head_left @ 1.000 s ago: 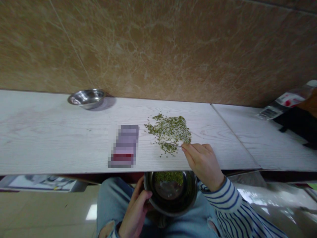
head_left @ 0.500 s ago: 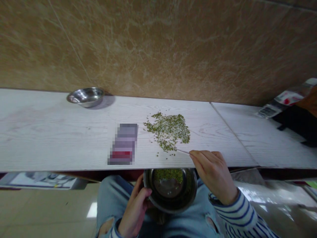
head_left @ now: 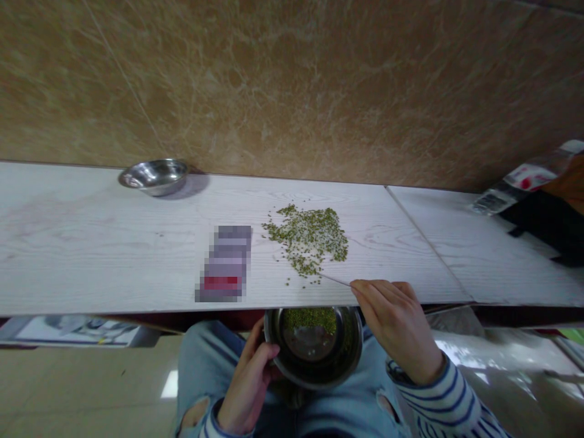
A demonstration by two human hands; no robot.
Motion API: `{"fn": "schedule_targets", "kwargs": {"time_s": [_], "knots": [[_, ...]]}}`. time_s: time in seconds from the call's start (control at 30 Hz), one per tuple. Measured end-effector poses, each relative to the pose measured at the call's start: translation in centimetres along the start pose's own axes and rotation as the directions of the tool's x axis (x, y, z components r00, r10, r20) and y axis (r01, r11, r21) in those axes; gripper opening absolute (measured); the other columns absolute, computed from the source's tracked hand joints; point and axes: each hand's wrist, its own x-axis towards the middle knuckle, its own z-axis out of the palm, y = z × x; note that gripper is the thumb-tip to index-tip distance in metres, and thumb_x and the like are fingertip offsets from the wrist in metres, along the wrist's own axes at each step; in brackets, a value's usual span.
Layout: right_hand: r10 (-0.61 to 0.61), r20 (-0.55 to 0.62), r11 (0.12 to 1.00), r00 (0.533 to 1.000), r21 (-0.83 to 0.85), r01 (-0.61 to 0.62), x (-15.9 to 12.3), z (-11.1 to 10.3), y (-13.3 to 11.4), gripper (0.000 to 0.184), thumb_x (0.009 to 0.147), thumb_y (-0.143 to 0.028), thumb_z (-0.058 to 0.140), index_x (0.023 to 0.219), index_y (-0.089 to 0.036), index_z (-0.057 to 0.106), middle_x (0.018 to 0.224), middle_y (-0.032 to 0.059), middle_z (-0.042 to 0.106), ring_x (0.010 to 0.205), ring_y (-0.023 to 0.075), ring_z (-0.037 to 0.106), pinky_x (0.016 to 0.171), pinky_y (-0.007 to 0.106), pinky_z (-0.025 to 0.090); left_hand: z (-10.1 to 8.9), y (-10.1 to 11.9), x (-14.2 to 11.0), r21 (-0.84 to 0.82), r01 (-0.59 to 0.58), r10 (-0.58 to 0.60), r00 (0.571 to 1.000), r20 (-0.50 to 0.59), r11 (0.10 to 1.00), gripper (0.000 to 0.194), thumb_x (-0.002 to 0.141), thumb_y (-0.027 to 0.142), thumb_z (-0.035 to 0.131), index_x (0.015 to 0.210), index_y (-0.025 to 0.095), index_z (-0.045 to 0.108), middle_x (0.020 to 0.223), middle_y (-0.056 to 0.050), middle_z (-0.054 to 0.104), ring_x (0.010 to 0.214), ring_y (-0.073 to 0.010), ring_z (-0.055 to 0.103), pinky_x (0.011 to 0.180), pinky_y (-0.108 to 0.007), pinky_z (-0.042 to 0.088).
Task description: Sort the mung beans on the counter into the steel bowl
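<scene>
A loose pile of small green beans (head_left: 309, 236) lies on the white wood-grain table (head_left: 114, 261). My right hand (head_left: 396, 325) is closed in a pinch on a thin metal tool (head_left: 334, 280), maybe tweezers, whose tip points at the near edge of the pile. My left hand (head_left: 250, 383) grips the rim of a steel bowl (head_left: 314, 347) held on my lap just under the table's front edge. Green beans lie in the far part of that bowl.
A second, smaller steel bowl (head_left: 154, 176) stands at the back left by the brown marbled wall. A blurred-out flat rectangular object (head_left: 225, 263) lies left of the pile. A bag and dark items (head_left: 542, 201) sit at the far right.
My right hand has drawn back from the pile toward the table's front edge and a little to the right, the tool still in it. The left hand and bowl stay put.
</scene>
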Motion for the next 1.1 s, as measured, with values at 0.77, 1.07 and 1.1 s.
{"fn": "schedule_targets", "kwargs": {"time_s": [0.77,1.07,1.1], "knots": [[-0.027,0.005,1.0,1.0,-0.006,0.027,-0.4,-0.1,-0.5,0.016,0.094,-0.02,0.045,0.099,-0.021,0.061,0.092,0.0029,0.07,0.087,0.0154,0.061,0.076,0.031,0.032,-0.3,0.0,0.5,0.012,0.0,-0.001,0.999,0.051,1.0,0.053,0.07,0.019,0.058,0.122,0.022,0.051,0.097,-0.003,0.064,0.082,-0.0188,0.054,0.062,-0.029,0.047],[-0.009,-0.006,0.997,1.0,-0.076,0.009,0.5,0.0,-0.2,0.015,0.092,-0.018,0.047,0.1,-0.02,0.06,0.09,0.0026,0.07,0.084,0.0162,0.061,0.075,0.031,0.031,-0.5,0.0,0.5,0.017,-0.007,0.006,1.0,0.029,1.0,0.053,0.069,0.019,0.058,0.122,0.023,0.051,0.104,-0.004,0.064,0.082,-0.0184,0.055,0.059,-0.028,0.045],[-0.003,-0.006,0.997,1.0,-0.077,0.002,0.5,0.0,-0.1,0.015,0.092,-0.018,0.047,0.1,-0.02,0.06,0.09,0.0027,0.07,0.083,0.0162,0.061,0.075,0.031,0.031,-0.6,0.0,0.5,0.023,-0.006,0.005,0.999,0.038,1.0,0.053,0.069,0.019,0.058,0.122,0.023,0.051,0.103,-0.004,0.065,0.081,-0.0181,0.055,0.058,-0.027,0.044]]}}
